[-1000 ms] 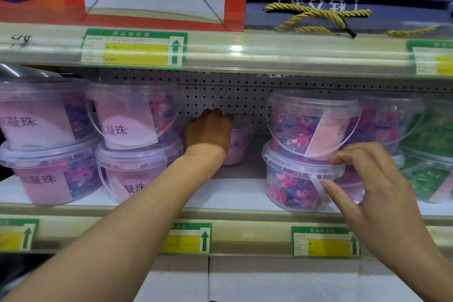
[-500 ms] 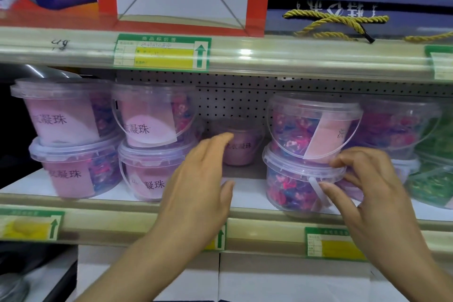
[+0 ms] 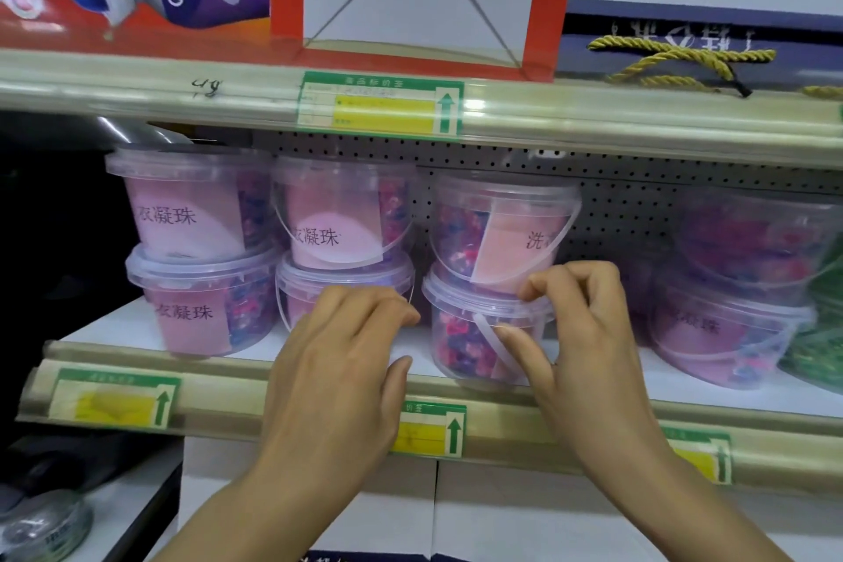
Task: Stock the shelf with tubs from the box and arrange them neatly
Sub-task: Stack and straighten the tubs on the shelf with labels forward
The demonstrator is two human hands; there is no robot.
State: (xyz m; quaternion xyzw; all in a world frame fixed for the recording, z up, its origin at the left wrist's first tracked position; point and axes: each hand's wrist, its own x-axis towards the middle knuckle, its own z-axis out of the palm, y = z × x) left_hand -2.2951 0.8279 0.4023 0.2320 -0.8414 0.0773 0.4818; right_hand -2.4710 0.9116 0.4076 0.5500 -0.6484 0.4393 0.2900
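On the shelf (image 3: pixel 137 324), clear tubs (image 3: pixel 483 333) (pink labels, colourful beads) sit stacked.

Count, shelf level. Clear round plastic tubs of pink-and-purple beads with pink paper labels: eight visible, in four stacks of two. Stack one, 9 o'clock: top (image 3: pixel 182 201), bottom (image 3: pixel 196 306). Stack two: top (image 3: pixel 342 210), bottom (image 3: pixel 328 283). Stack three, centre: top (image 3: pixel 497 228), bottom (image 3: pixel 460 333). Stack four, 3 o'clock: top (image 3: pixel 752 237), bottom (image 3: pixel 720 333).

Clear tubs of green contents (image 3: pixel 816 347), far 3 o'clock: cut off by the frame edge, number uncertain.

Green-and-yellow price tags: five, partly hidden ones included.

Bare hands: two, left hand (image 3: pixel 337 361) and right hand (image 3: pixel 588 333).
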